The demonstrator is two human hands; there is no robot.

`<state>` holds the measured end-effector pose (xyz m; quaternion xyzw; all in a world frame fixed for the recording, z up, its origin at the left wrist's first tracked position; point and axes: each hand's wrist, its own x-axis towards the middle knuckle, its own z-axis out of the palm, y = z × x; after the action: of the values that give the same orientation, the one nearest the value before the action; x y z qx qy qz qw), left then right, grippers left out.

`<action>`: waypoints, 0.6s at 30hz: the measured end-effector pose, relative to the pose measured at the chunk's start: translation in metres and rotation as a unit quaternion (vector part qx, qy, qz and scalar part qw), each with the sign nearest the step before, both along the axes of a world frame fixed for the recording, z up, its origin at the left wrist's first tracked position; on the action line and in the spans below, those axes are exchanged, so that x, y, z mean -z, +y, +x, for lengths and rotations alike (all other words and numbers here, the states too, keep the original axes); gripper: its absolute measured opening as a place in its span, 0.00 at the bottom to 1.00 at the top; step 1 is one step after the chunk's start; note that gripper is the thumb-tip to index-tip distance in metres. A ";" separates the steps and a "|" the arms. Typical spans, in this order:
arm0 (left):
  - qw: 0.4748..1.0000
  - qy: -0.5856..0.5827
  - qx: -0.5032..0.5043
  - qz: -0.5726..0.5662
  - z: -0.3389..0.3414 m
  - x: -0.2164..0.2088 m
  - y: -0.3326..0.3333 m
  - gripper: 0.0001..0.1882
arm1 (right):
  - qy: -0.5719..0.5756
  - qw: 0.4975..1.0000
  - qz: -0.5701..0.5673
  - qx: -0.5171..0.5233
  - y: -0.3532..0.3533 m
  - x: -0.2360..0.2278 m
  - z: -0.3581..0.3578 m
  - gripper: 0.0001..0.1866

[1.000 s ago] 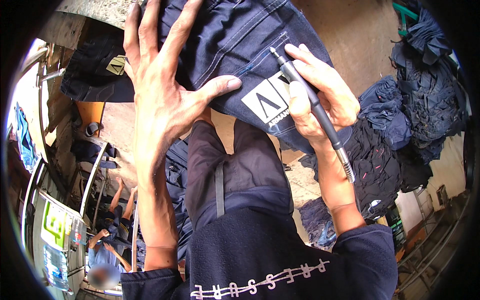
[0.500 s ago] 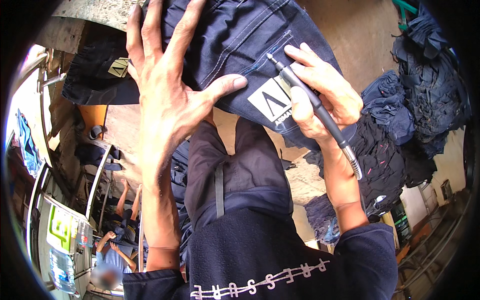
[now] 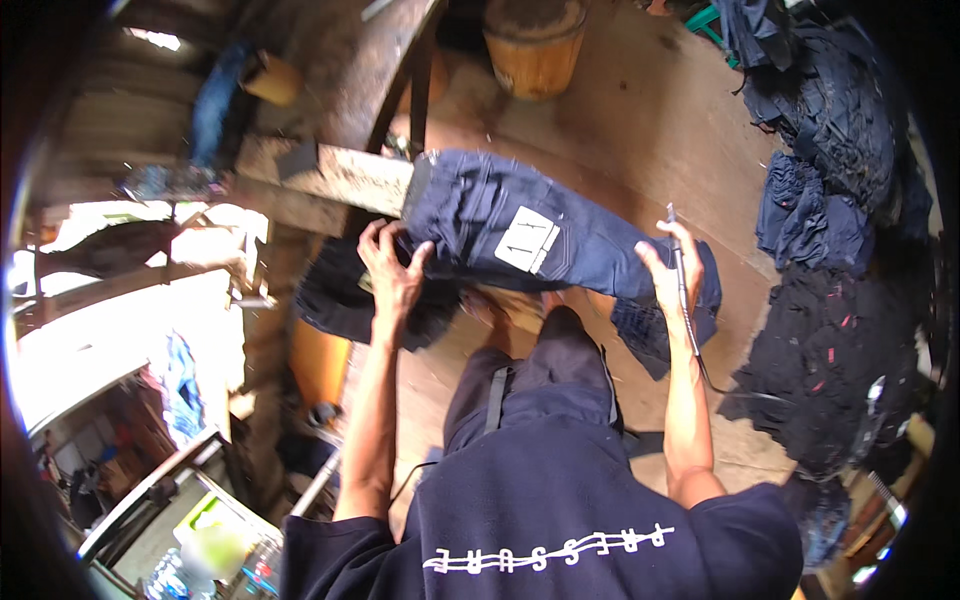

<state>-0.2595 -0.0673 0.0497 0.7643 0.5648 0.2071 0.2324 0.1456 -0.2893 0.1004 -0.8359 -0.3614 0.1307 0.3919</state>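
Note:
A pair of dark blue denim trousers [image 3: 590, 235] stretches across in front of me, with a pale printed patch [image 3: 528, 239] by its stitched pocket. Its left end lies against a wooden beam. My left hand [image 3: 392, 272] pinches cloth near that end, its fingers curled and thumb uppermost, slightly blurred. At the right end, my right hand [image 3: 682, 270] holds a slim pen-shaped rotary handpiece [image 3: 680, 262] upright, tip pointing away from me, a thin cable trailing from its lower end. That hand also touches the trouser leg. Another dark garment [image 3: 340, 300] hangs below the left end.
Heaps of dark clothes [image 3: 825, 350] lie along the right side. A round tan container [image 3: 535, 50] stands at the far side. The wooden beam [image 3: 345, 178] juts in from the left beside a post. At lower left is a table with bottles [image 3: 170, 575].
My view has swung and drawn back. The left hand has gone from lying spread on the denim to pinching it, and the right hand with the handpiece has moved away from the patch toward the right end.

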 end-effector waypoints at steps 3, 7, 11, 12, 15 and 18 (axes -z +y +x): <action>0.996 0.076 0.011 0.053 0.002 -0.008 -0.001 0.28 | 0.084 0.993 0.077 -0.031 -0.012 0.028 0.007 0.24; 0.993 0.089 0.065 0.049 0.014 -0.020 0.000 0.19 | 0.102 0.981 0.164 -0.018 -0.020 0.070 0.027 0.10; 0.998 0.004 0.058 -0.008 0.063 -0.018 -0.027 0.14 | 0.013 0.984 0.171 -0.038 -0.068 0.090 0.073 0.07; 0.997 -0.017 0.065 -0.042 0.093 -0.016 -0.044 0.14 | -0.075 0.974 0.212 0.020 -0.085 0.090 0.097 0.08; 0.992 -0.033 0.118 0.030 0.203 -0.002 -0.104 0.13 | -0.069 0.968 0.137 0.198 -0.112 0.075 0.180 0.09; 0.995 -0.072 0.075 0.008 0.286 0.004 -0.137 0.11 | -0.235 0.936 0.116 0.236 -0.094 0.036 0.234 0.12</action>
<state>0.0260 -0.2040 0.0456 0.7897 0.4858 0.2477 0.2811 0.3795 -0.3828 0.0639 -0.8530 -0.2479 -0.2085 0.4093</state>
